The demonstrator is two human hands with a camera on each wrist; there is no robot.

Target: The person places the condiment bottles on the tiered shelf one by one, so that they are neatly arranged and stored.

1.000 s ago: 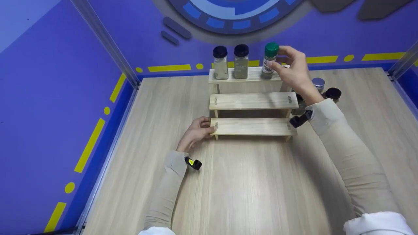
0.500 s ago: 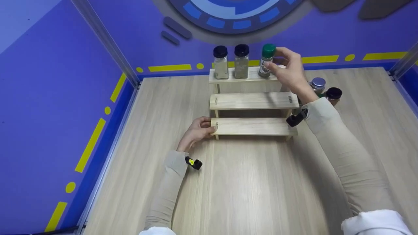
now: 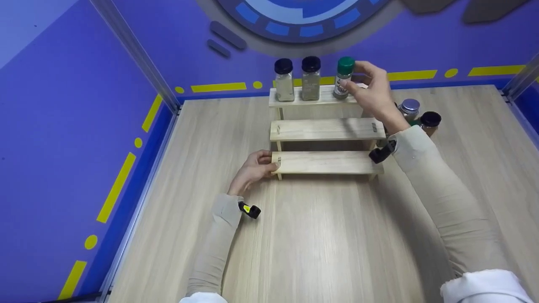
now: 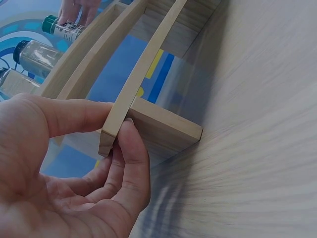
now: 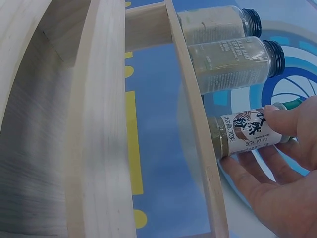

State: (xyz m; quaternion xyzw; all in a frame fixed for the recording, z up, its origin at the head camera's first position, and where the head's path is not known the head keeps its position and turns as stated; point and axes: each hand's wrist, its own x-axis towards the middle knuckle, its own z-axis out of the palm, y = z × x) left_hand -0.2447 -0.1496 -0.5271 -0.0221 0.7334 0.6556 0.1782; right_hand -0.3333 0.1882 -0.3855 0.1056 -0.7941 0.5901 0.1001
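Note:
A three-step wooden rack [image 3: 326, 163] stands on the table. My left hand [image 3: 254, 169] pinches the left end of its lowest step; in the left wrist view the thumb [image 4: 81, 118] lies on top and curled fingers [image 4: 131, 168] sit beneath. On the top step, toward the right, stands a green-capped spice jar [image 3: 342, 80], upright. My right hand [image 3: 372, 89] holds it between thumb and fingers, its printed label [image 5: 250, 130] showing in the right wrist view. Left of it on the same step stand two black-capped spice jars, one greyish [image 3: 310, 80] and one paler [image 3: 284, 82].
Beyond the rack's right side, partly behind my right forearm, stand a silver-capped jar [image 3: 409, 108] and a black-capped jar [image 3: 430, 121]. A blue panel wall [image 3: 236, 63] rises close behind the rack, and another blue wall [image 3: 76, 160] borders the table's left.
My right hand has shifted the green-capped jar slightly left along the top step, and it has stayed there over the last half second. My left hand has kept its place.

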